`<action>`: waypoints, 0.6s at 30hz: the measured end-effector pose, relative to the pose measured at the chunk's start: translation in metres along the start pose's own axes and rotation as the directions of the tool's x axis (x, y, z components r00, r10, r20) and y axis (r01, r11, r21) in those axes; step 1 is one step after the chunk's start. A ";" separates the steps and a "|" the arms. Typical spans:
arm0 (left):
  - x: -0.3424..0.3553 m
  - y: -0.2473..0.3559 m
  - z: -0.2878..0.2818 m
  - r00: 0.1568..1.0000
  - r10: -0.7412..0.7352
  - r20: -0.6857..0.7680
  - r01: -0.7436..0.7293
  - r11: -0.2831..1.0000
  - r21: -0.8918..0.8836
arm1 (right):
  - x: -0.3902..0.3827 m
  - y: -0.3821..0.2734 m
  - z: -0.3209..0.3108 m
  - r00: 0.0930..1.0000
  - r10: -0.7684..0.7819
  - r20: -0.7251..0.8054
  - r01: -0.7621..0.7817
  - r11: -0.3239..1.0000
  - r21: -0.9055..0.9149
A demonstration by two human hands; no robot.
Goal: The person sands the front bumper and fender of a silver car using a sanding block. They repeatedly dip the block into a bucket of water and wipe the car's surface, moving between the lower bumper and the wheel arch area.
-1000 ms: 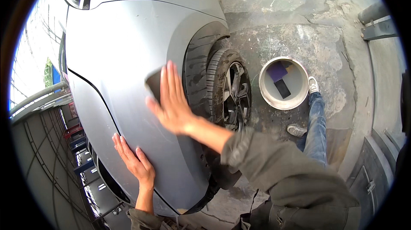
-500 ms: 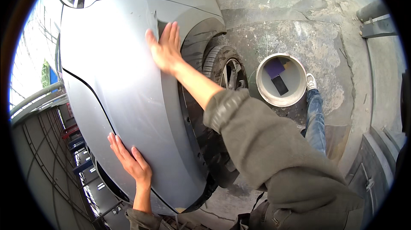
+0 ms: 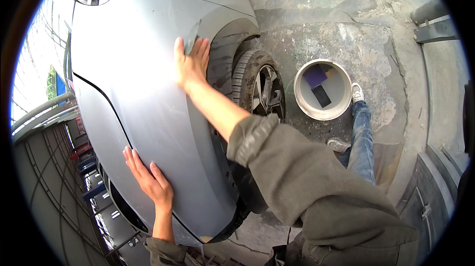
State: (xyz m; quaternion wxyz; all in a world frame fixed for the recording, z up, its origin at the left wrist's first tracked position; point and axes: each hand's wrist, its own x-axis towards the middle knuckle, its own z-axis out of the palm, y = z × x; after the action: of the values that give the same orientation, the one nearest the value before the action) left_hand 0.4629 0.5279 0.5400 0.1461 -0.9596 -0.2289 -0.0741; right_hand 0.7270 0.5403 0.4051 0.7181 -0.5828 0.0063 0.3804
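A silvery-grey car body panel (image 3: 133,68) curves under both of my hands. Up by the wheel arch (image 3: 222,53), my right hand (image 3: 192,68) lies flat on the panel, thumb spread away from the other fingers. A darker, wet-looking streak (image 3: 194,36) shows on the paint just beyond its fingertips. Lower down, my left hand (image 3: 152,182) rests on the same panel beside a dark seam (image 3: 111,105), its fingers stretched out. No object shows in either hand; both palms are hidden against the car.
Right of the dirty tyre (image 3: 246,75), a round pale bucket (image 3: 298,90) stands on the worn concrete floor (image 3: 366,48). A purple pad (image 3: 313,75) and a black block (image 3: 321,96) lie in it. A jeans leg (image 3: 362,137) and white shoe (image 3: 357,93) are beside it.
My right hand has slid a little way toward me along the panel, still flat. My left hand stays nearly in place. A second shoe now shows below the bucket.
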 end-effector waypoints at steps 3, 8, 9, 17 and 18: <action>-0.006 -0.005 0.000 1.000 -0.014 0.013 0.014 1.000 0.014 | -0.080 0.027 0.017 0.997 -0.071 0.016 0.072 0.996 -0.046; -0.001 -0.003 -0.002 0.999 -0.030 0.012 0.030 1.000 0.009 | -0.174 0.093 0.009 0.930 -0.332 0.156 0.357 0.918 -0.175; -0.004 -0.006 -0.002 1.000 -0.019 0.014 0.019 1.000 0.010 | -0.168 0.088 0.008 0.917 -0.371 0.146 0.394 0.899 -0.191; -0.006 -0.002 -0.001 0.999 -0.020 0.027 0.020 1.000 0.010 | -0.106 0.067 -0.006 0.898 -0.401 0.183 0.425 0.897 -0.120; -0.006 -0.003 -0.002 0.999 -0.014 0.029 0.013 1.000 0.006 | -0.140 0.087 -0.002 0.887 -0.418 0.198 0.446 0.886 -0.129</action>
State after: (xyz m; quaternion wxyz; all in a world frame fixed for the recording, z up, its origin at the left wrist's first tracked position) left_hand 0.4561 0.5277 0.5417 0.1450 -0.9586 -0.2376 -0.0606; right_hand 0.5800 0.4656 0.3956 0.7302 -0.5955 -0.2157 0.2564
